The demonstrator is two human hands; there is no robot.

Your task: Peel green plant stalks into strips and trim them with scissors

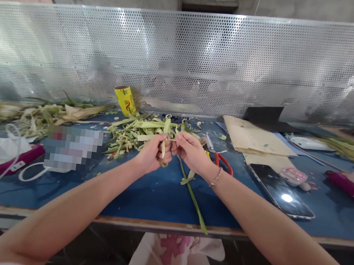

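My left hand (152, 153) is closed, its fingers pinching a pale green leaf strip (167, 126) that stands up above them. Meeting it from the other side, my right hand (192, 150) has thumb and fingertips pressed together at the same bit of plant; what exactly lies between them is too small to make out. A long green stem (194, 200) runs across the table below my hands to the front edge. Right behind my hands lies a heap of green leaf and stem scraps (123, 136). Red-handled cutters (225, 162) rest just beyond my right wrist.
A yellow tube (125, 100) leans behind the heap. To the right lie brown paper (255, 137), a phone (280, 191) and a pink case (293, 176). Purple power strips (33, 156) with white cables sit at both sides. A perforated metal screen (191, 51) backs the blue table (147, 203).
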